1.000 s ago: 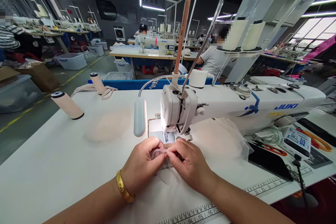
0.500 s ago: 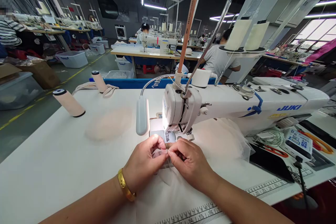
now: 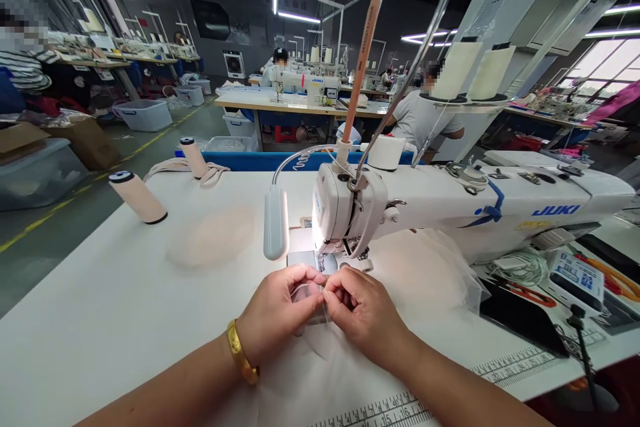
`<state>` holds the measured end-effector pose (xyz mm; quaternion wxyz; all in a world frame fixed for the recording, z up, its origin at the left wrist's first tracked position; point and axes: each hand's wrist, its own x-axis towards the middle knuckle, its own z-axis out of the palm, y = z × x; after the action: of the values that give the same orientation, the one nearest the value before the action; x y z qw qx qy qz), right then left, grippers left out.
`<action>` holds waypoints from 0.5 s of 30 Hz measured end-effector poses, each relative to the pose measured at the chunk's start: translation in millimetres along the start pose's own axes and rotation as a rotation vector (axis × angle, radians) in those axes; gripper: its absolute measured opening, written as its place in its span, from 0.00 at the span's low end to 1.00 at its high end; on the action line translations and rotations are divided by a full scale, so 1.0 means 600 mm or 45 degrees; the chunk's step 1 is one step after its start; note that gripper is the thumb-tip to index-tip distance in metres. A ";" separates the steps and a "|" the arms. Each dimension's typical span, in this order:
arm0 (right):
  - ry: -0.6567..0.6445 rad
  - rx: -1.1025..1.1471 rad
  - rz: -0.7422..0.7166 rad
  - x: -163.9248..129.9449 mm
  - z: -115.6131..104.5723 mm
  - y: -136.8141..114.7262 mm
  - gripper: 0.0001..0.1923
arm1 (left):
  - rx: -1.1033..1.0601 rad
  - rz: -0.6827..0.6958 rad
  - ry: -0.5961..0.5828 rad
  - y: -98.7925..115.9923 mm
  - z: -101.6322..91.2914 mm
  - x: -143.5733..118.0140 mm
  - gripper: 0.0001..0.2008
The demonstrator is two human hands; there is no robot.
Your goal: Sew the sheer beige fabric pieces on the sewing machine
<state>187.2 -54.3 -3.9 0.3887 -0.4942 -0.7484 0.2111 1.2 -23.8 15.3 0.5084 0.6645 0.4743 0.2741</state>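
Note:
Just in front of the needle area of a white sewing machine (image 3: 350, 213), my two hands meet fingertip to fingertip. My left hand (image 3: 283, 307), with a gold bracelet (image 3: 241, 352) at its wrist, is closed in a pinch on thin sheer fabric (image 3: 305, 293). Against it, my right hand (image 3: 363, 310) pinches the edge of the same fabric between thumb and forefinger. Part of the sheer cloth hangs below the fingers onto the white table (image 3: 200, 320). The exact edge under the fingertips is hidden. A lit lamp (image 3: 275, 223) shines beside the needle.
Pale sheer fabric pieces lie left (image 3: 213, 237) and right (image 3: 430, 273) of the machine. Thread cones (image 3: 139, 198) stand at the back left. A black phone (image 3: 523, 317), a cable (image 3: 520, 263) and orange-handled tools lie at right. Co-workers sit at machines beyond.
The view has shifted slightly, so the scene sits a little further right. My hands keep their pinch on the fabric and are drawn very slightly back from the needle.

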 end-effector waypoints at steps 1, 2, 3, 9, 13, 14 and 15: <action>-0.002 -0.017 -0.005 -0.001 0.001 0.001 0.08 | 0.003 0.013 0.012 0.000 0.000 -0.001 0.11; -0.002 -0.033 -0.009 -0.002 0.002 0.001 0.08 | 0.002 0.030 0.025 0.000 0.001 -0.002 0.09; -0.002 -0.045 -0.011 -0.004 0.004 0.002 0.09 | -0.009 0.040 0.033 0.000 0.001 -0.003 0.08; 0.002 -0.073 -0.041 -0.012 0.021 0.023 0.10 | 0.116 0.101 0.108 -0.019 0.008 -0.003 0.06; 0.009 -0.200 -0.047 -0.007 0.033 0.033 0.09 | 0.463 0.246 0.216 -0.032 0.013 0.002 0.04; 0.005 -0.246 -0.045 -0.004 0.034 0.032 0.10 | 0.555 0.248 0.234 -0.033 0.015 0.003 0.04; 0.001 -0.290 -0.033 0.000 0.034 0.030 0.10 | 0.648 0.244 0.240 -0.032 0.017 0.004 0.05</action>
<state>181.8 -45.3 -29.0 0.3328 -0.5256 -0.7737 0.1195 3.9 -25.1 -6.2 0.2507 0.7840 0.5081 0.2538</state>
